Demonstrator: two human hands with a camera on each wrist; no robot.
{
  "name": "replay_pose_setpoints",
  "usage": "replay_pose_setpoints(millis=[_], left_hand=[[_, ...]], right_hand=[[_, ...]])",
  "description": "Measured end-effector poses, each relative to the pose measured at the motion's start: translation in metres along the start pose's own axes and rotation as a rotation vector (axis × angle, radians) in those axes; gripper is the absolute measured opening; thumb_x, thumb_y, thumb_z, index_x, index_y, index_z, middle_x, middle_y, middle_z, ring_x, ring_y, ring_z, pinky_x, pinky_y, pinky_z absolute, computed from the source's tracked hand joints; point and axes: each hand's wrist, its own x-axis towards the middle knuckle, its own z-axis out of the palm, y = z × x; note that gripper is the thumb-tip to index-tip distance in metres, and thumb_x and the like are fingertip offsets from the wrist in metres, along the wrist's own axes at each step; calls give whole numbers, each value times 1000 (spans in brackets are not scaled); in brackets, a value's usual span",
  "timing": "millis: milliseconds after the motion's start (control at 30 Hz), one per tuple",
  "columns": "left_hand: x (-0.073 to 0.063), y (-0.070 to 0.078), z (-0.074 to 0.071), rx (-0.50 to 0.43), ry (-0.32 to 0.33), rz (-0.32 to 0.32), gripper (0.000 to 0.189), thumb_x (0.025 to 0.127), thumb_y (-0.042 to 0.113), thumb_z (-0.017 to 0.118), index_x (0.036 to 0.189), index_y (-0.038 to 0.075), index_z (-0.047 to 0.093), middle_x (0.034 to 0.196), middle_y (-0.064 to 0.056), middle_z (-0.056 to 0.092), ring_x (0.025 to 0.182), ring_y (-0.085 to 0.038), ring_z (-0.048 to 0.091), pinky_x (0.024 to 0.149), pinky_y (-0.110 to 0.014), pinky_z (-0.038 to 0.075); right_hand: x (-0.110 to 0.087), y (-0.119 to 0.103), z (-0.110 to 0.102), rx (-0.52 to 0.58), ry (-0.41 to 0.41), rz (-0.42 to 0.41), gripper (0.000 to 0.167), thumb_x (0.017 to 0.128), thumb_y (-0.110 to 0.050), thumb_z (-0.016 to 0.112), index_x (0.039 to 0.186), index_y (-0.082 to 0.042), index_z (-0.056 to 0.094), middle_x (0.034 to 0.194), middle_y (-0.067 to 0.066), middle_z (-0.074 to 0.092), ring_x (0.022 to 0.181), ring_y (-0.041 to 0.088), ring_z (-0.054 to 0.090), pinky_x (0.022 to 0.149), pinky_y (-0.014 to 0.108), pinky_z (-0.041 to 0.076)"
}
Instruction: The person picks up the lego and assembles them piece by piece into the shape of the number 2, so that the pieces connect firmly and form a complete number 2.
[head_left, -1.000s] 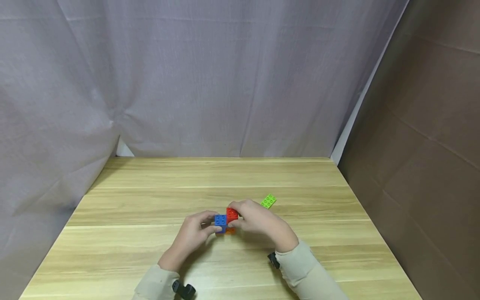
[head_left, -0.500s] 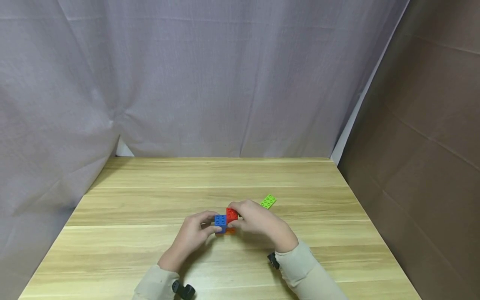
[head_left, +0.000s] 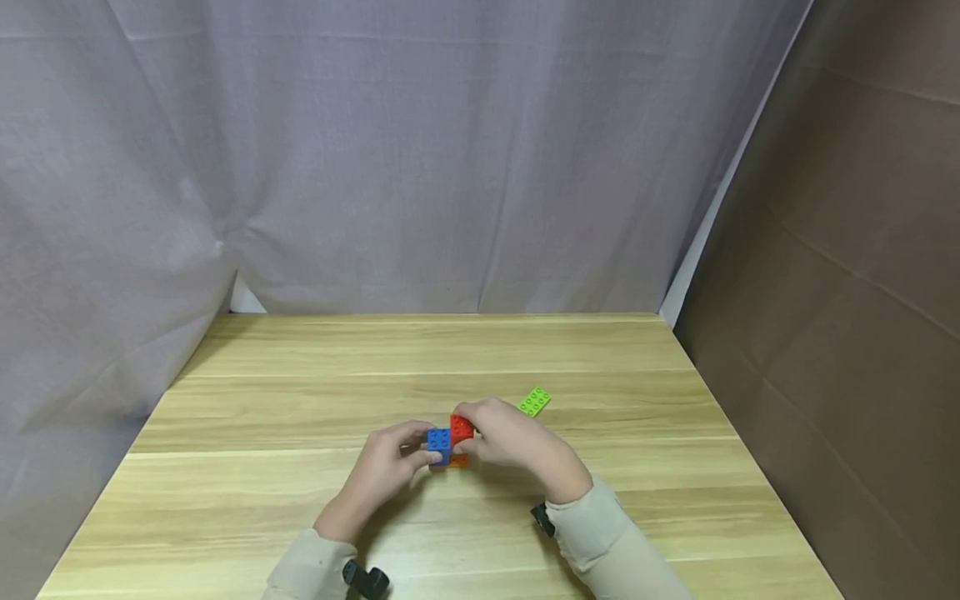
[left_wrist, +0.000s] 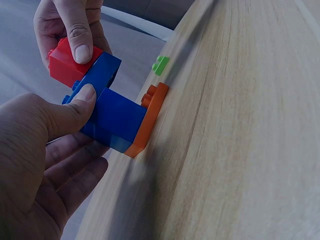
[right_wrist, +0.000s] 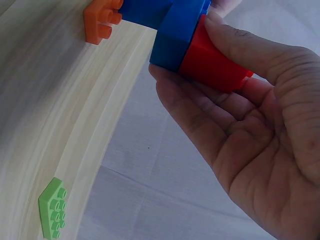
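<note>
A small stack of toy building bricks stands near the middle of the table. At its base lies a flat orange brick (left_wrist: 150,120) with a blue brick (left_wrist: 120,117) on it. Another blue brick (right_wrist: 175,35) sits on top and juts out toward the right hand. On that overhanging end is a red brick (right_wrist: 207,62), studs up. My left hand (head_left: 378,467) pinches the blue bricks between thumb and fingers from the left. From the right, my right hand (head_left: 513,437) holds the red brick, thumb on its near side, fingertips reaching the upper blue brick's end.
A flat bright green brick (head_left: 535,402) with studs lies on the wooden table (head_left: 300,375) behind the right hand. Grey cloth (head_left: 375,167) hangs along the table's back edge, and a brown cloth (head_left: 847,250) along the right side.
</note>
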Motion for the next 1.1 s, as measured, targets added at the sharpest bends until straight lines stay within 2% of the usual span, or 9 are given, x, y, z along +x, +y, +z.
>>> replay_pose_setpoints(millis=[200,533,867,1100], left_hand=[[1,0,0,4,-6,-1,37,84,25,83,118,20,71,110,3,75,101,-16,70,93,-39,56],[0,2,1,6,9,-12,36,83,23,84,117,19,71,108,3,75,99,-15,71,92,-39,57],[1,3,1,7,13,-8,37,84,23,83,118,17,71,109,0,75,100,-16,71,91,-39,57],[0,0,2,2,15,-5,35,84,23,83,117,19,71,108,3,75,98,-14,71,91,-38,57]], right_hand=[[0,0,-1,-1,-11,15,19,92,-23,76,97,-13,61,75,-9,56,65,6,50,59,22,46],[0,-4,-5,2,-37,34,21,92,-24,77,98,-12,61,74,-8,56,65,7,50,58,22,46],[1,-6,-5,-7,-33,63,22,91,-22,78,99,-10,61,74,-7,56,64,7,50,57,23,46],[2,-7,-1,-31,-30,76,23,90,-21,79,99,-9,61,74,-7,55,64,7,49,57,22,45]])
